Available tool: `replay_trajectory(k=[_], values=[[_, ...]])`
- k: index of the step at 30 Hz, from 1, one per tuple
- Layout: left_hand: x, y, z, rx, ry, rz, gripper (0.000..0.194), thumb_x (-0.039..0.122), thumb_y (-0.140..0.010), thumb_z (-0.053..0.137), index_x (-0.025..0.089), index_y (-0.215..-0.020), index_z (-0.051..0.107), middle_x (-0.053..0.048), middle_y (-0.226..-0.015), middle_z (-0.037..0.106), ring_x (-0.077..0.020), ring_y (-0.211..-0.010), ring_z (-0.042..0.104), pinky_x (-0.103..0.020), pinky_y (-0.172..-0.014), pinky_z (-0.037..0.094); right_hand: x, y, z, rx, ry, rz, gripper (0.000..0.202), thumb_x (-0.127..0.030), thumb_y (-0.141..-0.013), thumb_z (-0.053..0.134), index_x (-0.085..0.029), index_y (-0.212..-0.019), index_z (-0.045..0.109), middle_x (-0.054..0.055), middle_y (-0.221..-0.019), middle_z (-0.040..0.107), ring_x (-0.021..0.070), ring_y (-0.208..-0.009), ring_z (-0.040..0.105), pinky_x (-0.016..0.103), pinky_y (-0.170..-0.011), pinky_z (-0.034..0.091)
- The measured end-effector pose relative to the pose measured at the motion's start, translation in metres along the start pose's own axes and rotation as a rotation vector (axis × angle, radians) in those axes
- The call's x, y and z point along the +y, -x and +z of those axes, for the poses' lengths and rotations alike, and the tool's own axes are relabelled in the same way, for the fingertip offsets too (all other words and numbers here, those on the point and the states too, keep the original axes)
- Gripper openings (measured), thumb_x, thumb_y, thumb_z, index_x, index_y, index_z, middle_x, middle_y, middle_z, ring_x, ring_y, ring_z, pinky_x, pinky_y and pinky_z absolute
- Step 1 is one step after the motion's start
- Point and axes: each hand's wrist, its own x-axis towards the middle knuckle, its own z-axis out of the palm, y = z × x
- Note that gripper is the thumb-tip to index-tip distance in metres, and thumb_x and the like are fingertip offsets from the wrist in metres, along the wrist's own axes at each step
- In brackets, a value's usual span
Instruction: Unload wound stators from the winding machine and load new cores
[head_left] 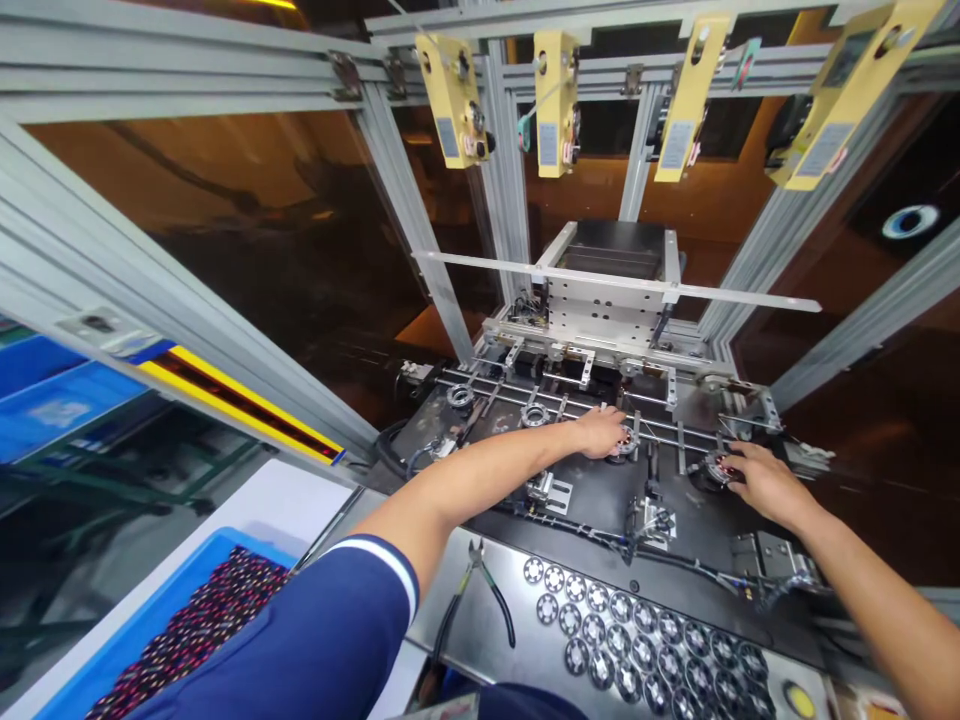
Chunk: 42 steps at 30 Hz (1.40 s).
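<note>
My left hand (600, 432) reaches across the machine bed to the third round holder (624, 442). Its fingers are bent over a small round part with copper-coloured spots, largely hidden under them. At the rightmost round holder (709, 475), my right hand (765, 485) has its thumb and fingers curled about a similar round part (724, 466) with reddish copper colouring. Two more ring-shaped holders, one at far left (460, 397) and one nearer the middle (535, 414), stand along the same row, untouched by either hand.
Several round metal parts (619, 640) lie in rows on the steel ledge, beside dark-handled cutting pliers (476, 580). A blue tray (217, 545) of small dark and red pieces sits at left. Yellow spring balancers (556, 105) hang overhead; a yellow safety sensor bar (244, 403) borders the left frame.
</note>
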Motion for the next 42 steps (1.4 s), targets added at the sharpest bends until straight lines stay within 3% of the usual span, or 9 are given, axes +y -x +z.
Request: replay_trajectory(k=[11,17,20,23,26,29,31,37,42], values=[[-0.002,-0.002,-0.007,0.041,0.15,-0.023,0.036,0.036,-0.095,0.062,0.017,-0.126,0.06,-0.011,-0.132,0.06,-0.0253,-0.117,0.061,-0.049,-0.098,0.054,-0.008,0.005,-0.006,-0.052,-0.042,0.043,0.031,-0.03,-0.093,0.066,-0.019,-0.122,0.063,0.01,-0.148,0.048,0.0297,-0.136,0.046,0.054,-0.109,0.044],[0.006,0.008,-0.023,0.224,0.367,-0.041,0.029,0.034,-0.096,0.062,0.016,-0.118,0.063,-0.01,-0.123,0.065,-0.0222,-0.109,0.065,-0.045,-0.094,0.056,-0.004,0.002,-0.008,-0.069,-0.073,0.03,0.031,-0.033,-0.093,0.066,-0.019,-0.121,0.064,0.01,-0.145,0.051,0.0287,-0.134,0.048,0.054,-0.109,0.044],[0.024,0.034,-0.042,0.374,0.512,-0.004,0.015,0.026,-0.092,0.067,0.013,-0.099,0.069,-0.01,-0.11,0.071,-0.0198,-0.102,0.068,-0.037,-0.091,0.058,0.001,-0.003,-0.006,-0.091,-0.084,0.022,0.029,-0.034,-0.094,0.066,-0.019,-0.118,0.065,0.01,-0.14,0.055,0.0271,-0.13,0.051,0.052,-0.108,0.045],[0.048,0.078,-0.06,0.535,0.64,0.015,0.012,0.024,-0.086,0.071,0.015,-0.093,0.066,-0.009,-0.109,0.073,-0.0175,-0.097,0.072,-0.028,-0.082,0.059,0.008,-0.007,-0.003,-0.113,-0.091,0.007,0.028,-0.036,-0.094,0.065,-0.019,-0.115,0.066,0.009,-0.137,0.058,0.0258,-0.128,0.053,0.051,-0.109,0.045],[0.072,0.125,-0.07,0.765,0.722,0.001,0.021,0.022,-0.081,0.071,0.017,-0.097,0.057,-0.011,-0.116,0.073,-0.0179,-0.1,0.073,-0.03,-0.084,0.06,0.014,-0.009,0.0,-0.126,-0.086,-0.008,0.027,-0.037,-0.094,0.065,-0.019,-0.114,0.067,0.009,-0.137,0.059,0.0256,-0.128,0.054,0.051,-0.109,0.044],[0.087,0.158,-0.072,1.089,0.701,0.118,0.027,0.013,-0.077,0.069,0.019,-0.096,0.053,-0.012,-0.112,0.075,-0.02,-0.102,0.073,-0.034,-0.088,0.06,0.02,-0.011,0.005,-0.119,-0.075,-0.012,0.027,-0.035,-0.093,0.066,-0.018,-0.115,0.067,0.01,-0.138,0.058,0.026,-0.129,0.053,0.052,-0.11,0.044],[0.09,0.171,-0.072,1.204,0.654,0.182,0.031,0.008,-0.076,0.069,0.019,-0.098,0.051,-0.014,-0.109,0.076,-0.0203,-0.099,0.074,-0.035,-0.086,0.061,0.025,-0.013,0.009,-0.116,-0.069,-0.009,0.027,-0.033,-0.093,0.067,-0.018,-0.115,0.067,0.01,-0.138,0.059,0.0259,-0.129,0.054,0.051,-0.11,0.044],[0.089,0.193,-0.068,1.263,0.752,0.196,0.042,0.009,-0.074,0.074,0.021,-0.104,0.046,-0.014,-0.109,0.077,-0.0215,-0.098,0.075,-0.035,-0.087,0.059,0.041,-0.021,0.024,-0.112,-0.061,-0.008,0.021,-0.028,-0.09,0.07,-0.019,-0.109,0.069,0.008,-0.132,0.063,0.0238,-0.125,0.057,0.048,-0.109,0.046],[0.093,0.203,-0.06,1.254,0.99,0.162,0.049,0.011,-0.074,0.078,0.022,-0.104,0.042,-0.016,-0.11,0.076,-0.0223,-0.099,0.075,-0.033,-0.082,0.059,0.05,-0.022,0.033,-0.063,-0.089,-0.016,0.021,-0.033,-0.09,0.07,-0.019,-0.105,0.07,0.009,-0.128,0.066,0.0236,-0.122,0.059,0.048,-0.108,0.046]])
